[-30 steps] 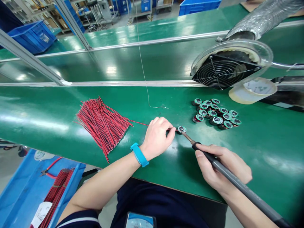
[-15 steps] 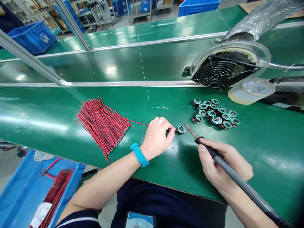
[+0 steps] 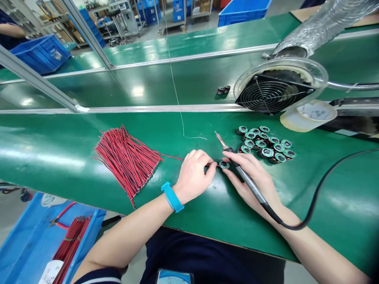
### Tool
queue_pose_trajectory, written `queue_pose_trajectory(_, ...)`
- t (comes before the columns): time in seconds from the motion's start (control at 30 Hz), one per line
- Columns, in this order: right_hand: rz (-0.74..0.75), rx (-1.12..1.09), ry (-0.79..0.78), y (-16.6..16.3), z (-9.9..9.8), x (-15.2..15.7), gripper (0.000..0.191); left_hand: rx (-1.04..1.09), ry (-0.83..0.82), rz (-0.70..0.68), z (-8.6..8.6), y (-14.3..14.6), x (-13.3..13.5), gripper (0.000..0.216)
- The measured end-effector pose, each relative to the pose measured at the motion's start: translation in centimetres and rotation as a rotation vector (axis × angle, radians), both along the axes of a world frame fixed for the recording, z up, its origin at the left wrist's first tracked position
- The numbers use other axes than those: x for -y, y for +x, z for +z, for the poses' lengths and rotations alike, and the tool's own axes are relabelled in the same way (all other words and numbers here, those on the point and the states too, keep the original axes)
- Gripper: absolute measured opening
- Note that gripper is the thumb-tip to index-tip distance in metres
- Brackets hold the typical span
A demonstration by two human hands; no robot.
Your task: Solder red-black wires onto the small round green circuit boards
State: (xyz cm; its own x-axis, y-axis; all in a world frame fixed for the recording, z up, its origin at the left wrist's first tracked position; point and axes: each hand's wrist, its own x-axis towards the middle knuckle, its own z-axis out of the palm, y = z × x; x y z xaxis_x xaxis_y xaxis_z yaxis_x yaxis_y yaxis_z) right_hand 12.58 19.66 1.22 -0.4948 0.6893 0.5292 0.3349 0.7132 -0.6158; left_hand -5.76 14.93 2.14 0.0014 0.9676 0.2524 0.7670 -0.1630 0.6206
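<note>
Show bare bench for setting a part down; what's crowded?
Free: green bench left of the red-black wire pile, and between the pile and the hanging solder wire. Crowded: around left hand, right hand and soldering iron; cluster of board-topped cylinders by the extractor fan.

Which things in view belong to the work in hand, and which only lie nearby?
In the work:
grey and black soldering iron
small round green-topped component
heap of red and black wires
probably the similar green-topped cylinders

Apparently just nearby:
red-handled metal pliers
pale translucent roll or cup
blue plastic bin, upper left
</note>
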Motion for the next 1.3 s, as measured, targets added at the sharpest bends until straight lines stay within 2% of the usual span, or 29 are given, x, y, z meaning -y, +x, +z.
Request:
queue_pose_trajectory(0.3,-0.022,-0.019,-0.07,-0.1,-0.3,0.2,0.042,0.145,0.006,0.028,-0.3,-0.1,-0.1,0.015)
queue_pose_trajectory(0.6,-0.042,-0.05,-0.062,-0.1,0.2,0.3,0.043,0.169,-0.012,0.013,-0.3,-0.2,-0.1,0.015)
queue_pose_trajectory(0.67,-0.095,-0.102,-0.024,0.1,0.7,0.6,0.037,0.177,-0.012,0.012,-0.2,-0.2,-0.1,0.015)
queue_pose_trajectory(0.83,-0.343,-0.204,0.062,1.4,1.2,1.6,0.014,0.184,-0.019,0.009,-0.2,-0.2,-0.1,0.017)
queue_pose_trajectory(0.93,-0.288,-0.196,0.138,2.2,1.1,1.8,0.016,0.181,-0.023,0.01,-0.3,-0.2,-0.1,0.016)
queue_pose_trajectory(1.07,-0.175,-0.185,0.158,2.4,1.2,1.6,0.019,0.181,-0.021,0.008,-0.2,-0.2,-0.1,0.016)
queue_pose_trajectory(1.3,-0.171,-0.178,0.143,2.3,1.2,1.6,0.019,0.17,-0.015,0.004,0.0,-0.2,0.0,0.015)
